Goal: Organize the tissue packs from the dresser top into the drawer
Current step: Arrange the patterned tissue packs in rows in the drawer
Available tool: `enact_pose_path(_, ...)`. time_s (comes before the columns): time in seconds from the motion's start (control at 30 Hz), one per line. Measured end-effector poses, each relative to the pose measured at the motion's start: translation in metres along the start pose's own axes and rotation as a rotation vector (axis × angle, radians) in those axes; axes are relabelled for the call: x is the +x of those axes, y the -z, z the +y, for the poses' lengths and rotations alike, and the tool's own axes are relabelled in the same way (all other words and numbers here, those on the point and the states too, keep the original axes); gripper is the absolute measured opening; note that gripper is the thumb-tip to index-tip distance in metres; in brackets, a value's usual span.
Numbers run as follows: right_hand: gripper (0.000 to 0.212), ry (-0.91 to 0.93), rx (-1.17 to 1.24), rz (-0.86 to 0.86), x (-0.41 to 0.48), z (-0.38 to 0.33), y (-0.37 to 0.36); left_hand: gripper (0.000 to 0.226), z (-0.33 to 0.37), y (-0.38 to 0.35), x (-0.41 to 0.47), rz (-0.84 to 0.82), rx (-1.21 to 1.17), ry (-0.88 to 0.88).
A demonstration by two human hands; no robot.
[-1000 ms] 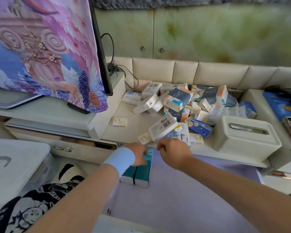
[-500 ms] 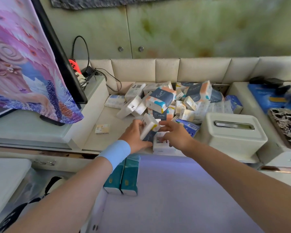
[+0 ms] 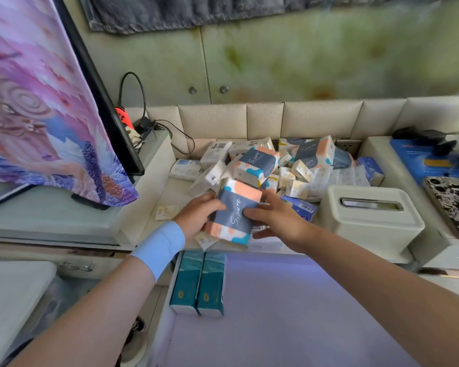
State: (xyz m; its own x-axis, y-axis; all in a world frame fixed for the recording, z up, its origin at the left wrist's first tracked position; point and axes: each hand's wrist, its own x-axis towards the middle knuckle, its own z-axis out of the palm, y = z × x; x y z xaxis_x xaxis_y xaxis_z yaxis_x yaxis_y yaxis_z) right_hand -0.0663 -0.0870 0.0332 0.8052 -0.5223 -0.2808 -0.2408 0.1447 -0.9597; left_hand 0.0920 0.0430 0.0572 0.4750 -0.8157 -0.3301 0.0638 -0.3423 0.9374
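A grey-blue tissue pack (image 3: 235, 211) with peach and white ends is held above the front edge of the dresser top. My left hand (image 3: 196, 215) grips its left side, and my right hand (image 3: 273, 218) holds its right side with the thumb across the front. Behind it lies a heap of several tissue packs (image 3: 289, 165) on the dresser top (image 3: 175, 192). The open drawer (image 3: 289, 313) sits below my arms, with two teal tissue packs (image 3: 199, 283) standing side by side at its back left corner.
A white tissue box (image 3: 368, 221) stands right of my hands. A screen draped with a purple cloth (image 3: 45, 115) fills the left. A small pack (image 3: 166, 213) lies alone left of my hands. A patterned phone (image 3: 451, 205) and blue book (image 3: 429, 162) lie far right.
Both hands have lifted a large grey-blue pack out of the heap toward me. A second ago they were at the drawer's back edge near the teal packs.
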Motion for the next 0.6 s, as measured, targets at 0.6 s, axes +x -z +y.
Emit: enact_pose_path(0.6,0.066,0.163,-0.979,0.161,-0.061,0.045,0.030,0.045,-0.060,-0.027,-0.046,-0.149,0.971,-0.053)
